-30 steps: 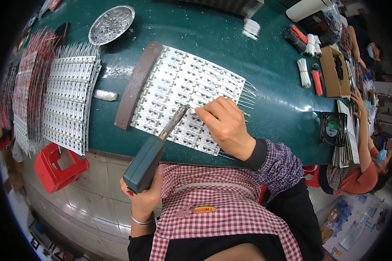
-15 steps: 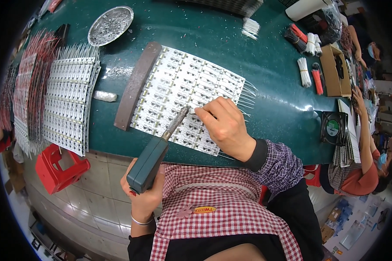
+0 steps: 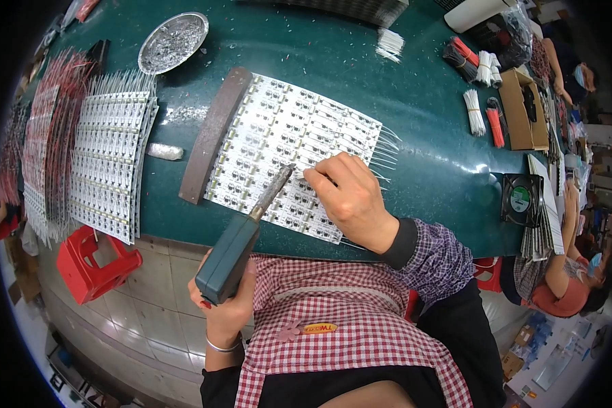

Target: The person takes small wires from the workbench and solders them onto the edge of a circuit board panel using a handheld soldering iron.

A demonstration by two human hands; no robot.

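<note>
My left hand point(image 3: 232, 304) is wrapped around the dark green body of a soldering gun point(image 3: 230, 257). Its metal tip reaches up and right, over the middle of a white circuit board panel point(image 3: 255, 146). Close to the tip, my right hand point(image 3: 352, 200) pinches thumb and forefinger on a thin white wire, mostly hidden by the fingers. Rows of small dark parts cover the panel, and several white wires point(image 3: 386, 146) stick out past its right edge. Along the panel's left side lies a brown bar point(image 3: 214, 136).
Wired panels point(image 3: 109, 160) stand at the left, near a silver lump point(image 3: 164, 151). A metal dish point(image 3: 173, 42) sits at the back. Wire bundles point(image 3: 474, 112), a cardboard box point(image 3: 523, 112) and a black fan point(image 3: 521, 199) are at the right, where a co-worker point(image 3: 561, 289) sits.
The soldering gun has shifted slightly left and down, its tip a little farther from my right fingers. My right hand has barely moved. The co-worker's arms at the right have moved.
</note>
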